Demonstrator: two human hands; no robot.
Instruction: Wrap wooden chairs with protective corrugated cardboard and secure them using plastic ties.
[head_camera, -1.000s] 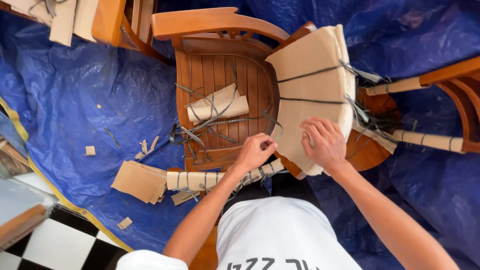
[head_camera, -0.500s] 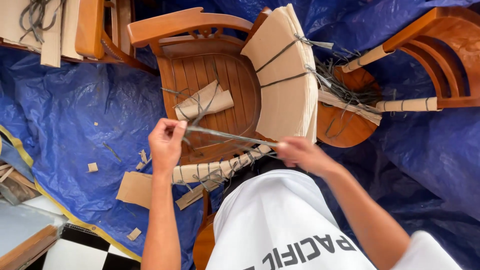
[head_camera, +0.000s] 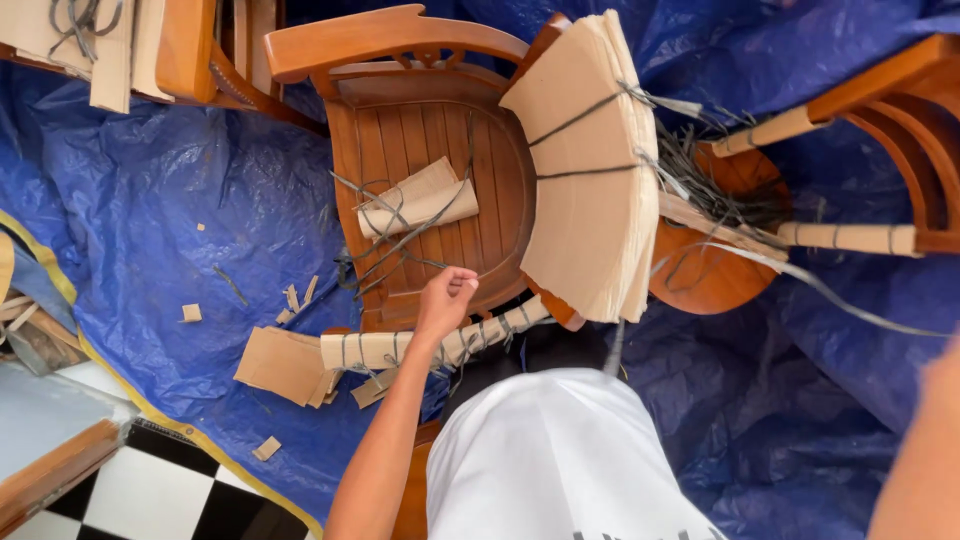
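Observation:
A wooden armchair (head_camera: 500, 190) with a slatted seat stands on a blue tarp below me. A thick cardboard pad (head_camera: 590, 170) is tied around its right armrest with grey straps. The near arm (head_camera: 385, 349) is wrapped in cardboard and bound with straps too. My left hand (head_camera: 445, 300) hovers over the seat's front edge with its fingertips pinched together; I see nothing between them. A loose grey strap (head_camera: 830, 290) runs from the pad toward the right edge, where my right arm (head_camera: 920, 450) shows only as a blur. A folded cardboard piece (head_camera: 415, 200) lies on the seat among strap ends.
A second wooden chair (head_camera: 900, 110) with a wrapped arm lies at the right. Cardboard scraps (head_camera: 285, 365) dot the blue tarp (head_camera: 170, 220) to the left. More wrapped furniture (head_camera: 130, 40) is at the top left, and checkered floor (head_camera: 140, 490) at the bottom left.
Both hands left the cardboard pad and pulled a strap out between them. My left hand has since come back to the seat's front edge, and my right arm has swung far right.

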